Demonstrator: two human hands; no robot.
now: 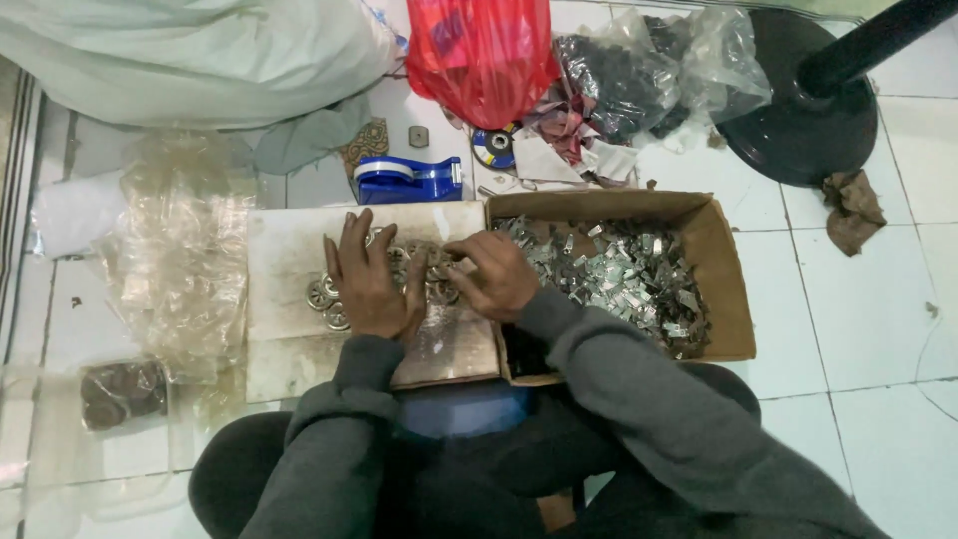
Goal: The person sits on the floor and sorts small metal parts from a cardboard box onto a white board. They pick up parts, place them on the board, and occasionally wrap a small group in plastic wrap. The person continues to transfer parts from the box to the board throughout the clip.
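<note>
My left hand (367, 279) lies flat, fingers spread, over a cluster of small round metal discs (321, 293) on a worn whitish board (284, 260). My right hand (491, 273) is beside it, fingers curled down onto more discs (439, 289) near the board's right edge. Whether either hand grips a disc is hidden under the fingers. To the right of my right hand stands an open cardboard box (723, 289) holding several shiny metal clips (619, 274).
A blue tape dispenser (407, 180) sits behind the board. A red plastic bag (481, 55), clear bags of dark parts (639, 75) and a black round stand base (803, 130) lie farther back. Crumpled clear plastic (180, 250) is at left on the white tiled floor (878, 319).
</note>
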